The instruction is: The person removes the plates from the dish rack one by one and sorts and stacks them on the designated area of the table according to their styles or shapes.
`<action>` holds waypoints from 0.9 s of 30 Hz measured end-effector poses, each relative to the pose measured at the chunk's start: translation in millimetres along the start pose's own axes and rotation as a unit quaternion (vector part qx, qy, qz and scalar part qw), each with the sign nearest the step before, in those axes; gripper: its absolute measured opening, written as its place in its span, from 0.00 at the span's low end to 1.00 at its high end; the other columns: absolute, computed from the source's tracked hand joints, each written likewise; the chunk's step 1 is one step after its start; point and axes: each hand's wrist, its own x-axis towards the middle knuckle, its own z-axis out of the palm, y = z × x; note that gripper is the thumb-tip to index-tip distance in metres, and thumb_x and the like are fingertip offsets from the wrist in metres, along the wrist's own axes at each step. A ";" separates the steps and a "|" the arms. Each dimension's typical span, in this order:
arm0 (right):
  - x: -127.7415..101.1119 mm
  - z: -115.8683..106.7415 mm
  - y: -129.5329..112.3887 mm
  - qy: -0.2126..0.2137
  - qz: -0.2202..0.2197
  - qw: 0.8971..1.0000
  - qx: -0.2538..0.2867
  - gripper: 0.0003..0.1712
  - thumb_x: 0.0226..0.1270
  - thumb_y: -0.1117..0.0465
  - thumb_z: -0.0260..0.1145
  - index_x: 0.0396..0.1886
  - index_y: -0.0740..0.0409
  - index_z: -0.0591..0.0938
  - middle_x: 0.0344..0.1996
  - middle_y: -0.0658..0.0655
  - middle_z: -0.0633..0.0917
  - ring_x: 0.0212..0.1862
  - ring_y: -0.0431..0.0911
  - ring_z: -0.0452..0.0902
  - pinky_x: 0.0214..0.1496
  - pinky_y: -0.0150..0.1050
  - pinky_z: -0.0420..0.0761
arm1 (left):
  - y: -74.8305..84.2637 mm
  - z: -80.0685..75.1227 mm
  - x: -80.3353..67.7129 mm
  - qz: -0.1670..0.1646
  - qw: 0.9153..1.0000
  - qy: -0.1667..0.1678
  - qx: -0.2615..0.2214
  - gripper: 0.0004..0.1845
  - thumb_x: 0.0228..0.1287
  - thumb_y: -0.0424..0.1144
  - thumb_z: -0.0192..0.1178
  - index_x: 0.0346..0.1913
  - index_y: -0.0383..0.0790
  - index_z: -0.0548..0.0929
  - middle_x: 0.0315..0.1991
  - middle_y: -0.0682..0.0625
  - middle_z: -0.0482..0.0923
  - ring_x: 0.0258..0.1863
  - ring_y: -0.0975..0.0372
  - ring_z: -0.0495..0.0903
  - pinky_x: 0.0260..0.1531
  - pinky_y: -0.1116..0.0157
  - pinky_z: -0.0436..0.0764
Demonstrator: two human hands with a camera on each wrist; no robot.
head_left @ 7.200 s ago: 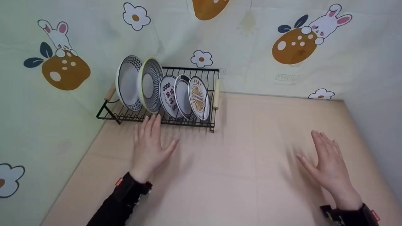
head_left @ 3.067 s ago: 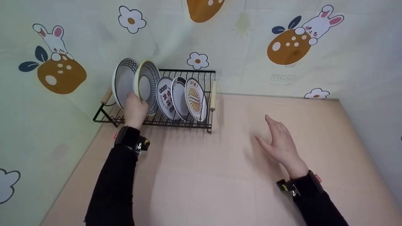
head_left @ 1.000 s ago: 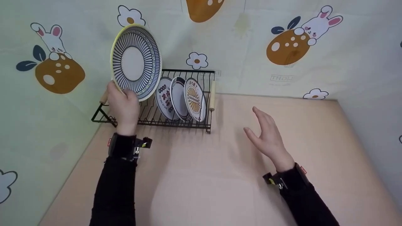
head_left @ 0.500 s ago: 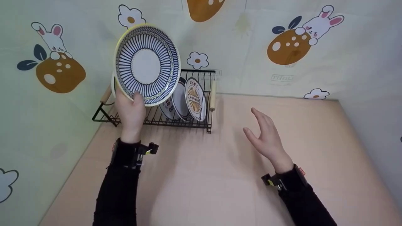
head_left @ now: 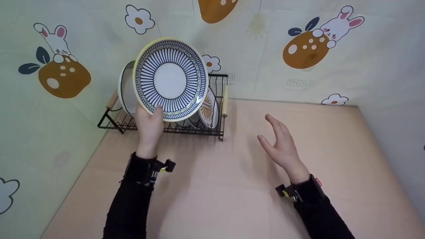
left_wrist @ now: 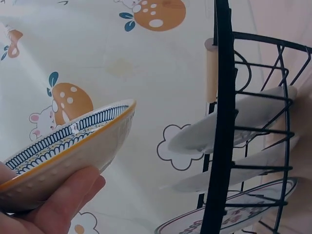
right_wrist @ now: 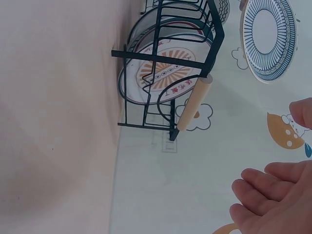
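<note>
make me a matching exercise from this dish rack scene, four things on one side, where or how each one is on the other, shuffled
Things:
1. striped plate
2. right hand
3. orange sunburst plate
4. dish rack

States:
A. stands slotted upright at the rack's right end
B. held up by its lower rim in the left hand
C. open above the table, holding nothing
D. black wire, sits by the wall

Pairs: 1-B, 2-C, 3-A, 4-D

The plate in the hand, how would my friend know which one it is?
Look at the black wire rack by the bunny wall, at the table's back left. In front of it, the left hand holds up the plate by its lower edge. It is the only plate lifted out of the rack, with blue stripes fanning round a white middle and a yellow rim.
</note>
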 end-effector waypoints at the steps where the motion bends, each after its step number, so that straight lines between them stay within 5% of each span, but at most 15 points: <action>1: -0.1 0.0 -0.4 0.000 0.001 1.000 0.003 0.38 0.68 0.59 0.66 0.72 0.69 0.64 0.67 0.66 0.71 0.70 0.59 0.63 0.70 0.56 0.62 | -0.3 1.2 -1.4 -0.008 1.000 -0.004 -0.002 0.29 0.59 0.16 0.45 0.65 0.27 0.70 0.58 0.39 0.77 0.56 0.51 0.78 0.59 0.60 0.77; 13: -0.2 2.4 -0.5 0.004 0.004 0.999 0.041 0.37 0.68 0.63 0.66 0.72 0.72 0.64 0.67 0.66 0.72 0.68 0.57 0.66 0.70 0.54 0.65 | -7.6 19.6 -22.5 -0.072 0.990 -0.076 -0.089 0.36 0.59 0.14 0.45 0.73 0.30 0.59 0.65 0.38 0.70 0.63 0.50 0.73 0.62 0.60 0.74; 18: -0.8 3.5 -1.8 0.003 0.008 0.999 0.052 0.37 0.67 0.63 0.66 0.72 0.70 0.64 0.66 0.65 0.73 0.68 0.56 0.66 0.70 0.52 0.66 | -9.0 26.7 -33.9 -0.109 0.985 -0.098 -0.094 0.32 0.61 0.16 0.46 0.71 0.28 0.63 0.62 0.36 0.73 0.58 0.50 0.77 0.57 0.60 0.78; 27: -0.8 4.9 -4.6 0.005 0.031 0.996 0.087 0.37 0.66 0.66 0.67 0.71 0.70 0.64 0.65 0.65 0.73 0.67 0.55 0.69 0.69 0.49 0.69 | -12.8 37.5 -48.6 -0.096 0.979 -0.143 -0.109 0.29 0.60 0.17 0.47 0.67 0.24 0.65 0.59 0.32 0.75 0.54 0.49 0.80 0.55 0.58 0.80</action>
